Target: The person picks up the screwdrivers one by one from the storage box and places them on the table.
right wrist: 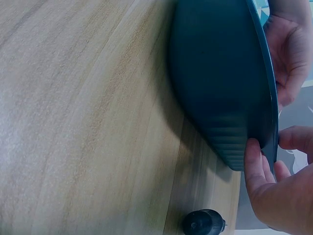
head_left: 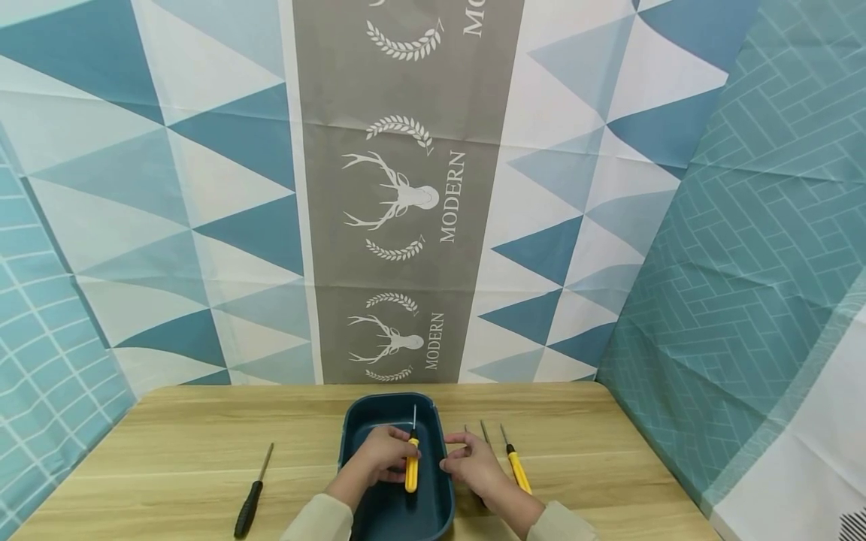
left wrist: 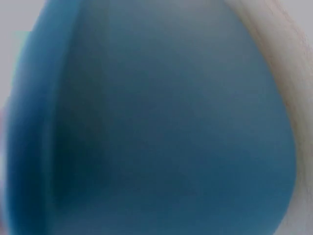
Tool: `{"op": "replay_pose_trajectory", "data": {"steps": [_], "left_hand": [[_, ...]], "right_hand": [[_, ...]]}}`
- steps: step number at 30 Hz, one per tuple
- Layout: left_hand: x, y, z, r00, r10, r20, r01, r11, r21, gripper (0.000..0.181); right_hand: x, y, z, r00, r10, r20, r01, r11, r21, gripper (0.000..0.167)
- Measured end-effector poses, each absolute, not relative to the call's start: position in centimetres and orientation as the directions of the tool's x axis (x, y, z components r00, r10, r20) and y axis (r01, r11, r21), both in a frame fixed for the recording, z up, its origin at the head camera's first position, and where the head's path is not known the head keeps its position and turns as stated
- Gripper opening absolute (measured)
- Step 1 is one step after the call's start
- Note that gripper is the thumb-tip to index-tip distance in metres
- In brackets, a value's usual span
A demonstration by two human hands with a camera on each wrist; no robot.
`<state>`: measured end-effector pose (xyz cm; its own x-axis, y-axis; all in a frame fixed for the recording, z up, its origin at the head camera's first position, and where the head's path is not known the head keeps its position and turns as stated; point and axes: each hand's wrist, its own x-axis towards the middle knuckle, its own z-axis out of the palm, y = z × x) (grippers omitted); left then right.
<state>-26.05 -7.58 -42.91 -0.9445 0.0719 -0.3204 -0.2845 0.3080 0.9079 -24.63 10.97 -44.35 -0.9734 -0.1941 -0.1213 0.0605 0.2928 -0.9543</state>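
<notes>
A dark blue plastic bin (head_left: 379, 515) stands on the table in front of me. Over its inside, my left hand (head_left: 384, 453) holds a yellow-handled screwdriver (head_left: 411, 473) whose thin shaft points away from me. My right hand (head_left: 476, 467) pinches the bin's right rim, thumb and fingers on either side of the wall, as the right wrist view shows at the bin's end (right wrist: 230, 142). Only the blurred blue bin wall (left wrist: 171, 117) and a pale edge of the arm show in the left wrist view, so the screwdriver is hidden there.
On the wooden table (head_left: 169, 451), a black-handled screwdriver (head_left: 250, 507) lies left of the bin. To the right lies another yellow-handled screwdriver (head_left: 517, 467), beside further shafts (head_left: 485, 431) partly covered by the right hand. A patterned cloth (head_left: 399, 225) hangs behind the table.
</notes>
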Motion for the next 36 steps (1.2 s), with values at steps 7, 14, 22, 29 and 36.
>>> {"op": "replay_pose_trajectory", "data": {"steps": [7, 14, 22, 29, 36], "left_hand": [[-25.7, -8.2, -42.8, -0.948, 0.1, -0.302, -0.263, 0.289, 0.92, 0.039], [-25.4, -8.8, -42.8, -0.948, 0.1, -0.301, -0.266, 0.265, 0.927, 0.04], [-25.0, -9.7, -42.8, -0.955, 0.099, -0.278, -0.245, 0.261, 0.934, 0.043], [-24.8, -10.4, -42.7, -0.959, 0.086, -0.272, -0.247, 0.224, 0.943, 0.045], [-24.7, -10.8, -42.6, -0.961, 0.084, -0.263, -0.241, 0.212, 0.947, 0.046]], "right_hand": [[-24.7, 11.0, -44.5, -0.974, -0.191, -0.12, 0.06, 0.294, -0.954, 0.042], [-24.7, 10.9, -44.6, -0.976, -0.187, -0.116, 0.057, 0.296, -0.954, 0.043], [-24.6, 11.0, -44.5, -0.975, -0.197, -0.103, 0.044, 0.282, -0.958, 0.043], [-24.5, 11.1, -44.3, -0.974, -0.203, -0.099, 0.041, 0.275, -0.961, 0.044], [-24.5, 11.1, -44.3, -0.974, -0.205, -0.1, 0.042, 0.268, -0.962, 0.044]]}}
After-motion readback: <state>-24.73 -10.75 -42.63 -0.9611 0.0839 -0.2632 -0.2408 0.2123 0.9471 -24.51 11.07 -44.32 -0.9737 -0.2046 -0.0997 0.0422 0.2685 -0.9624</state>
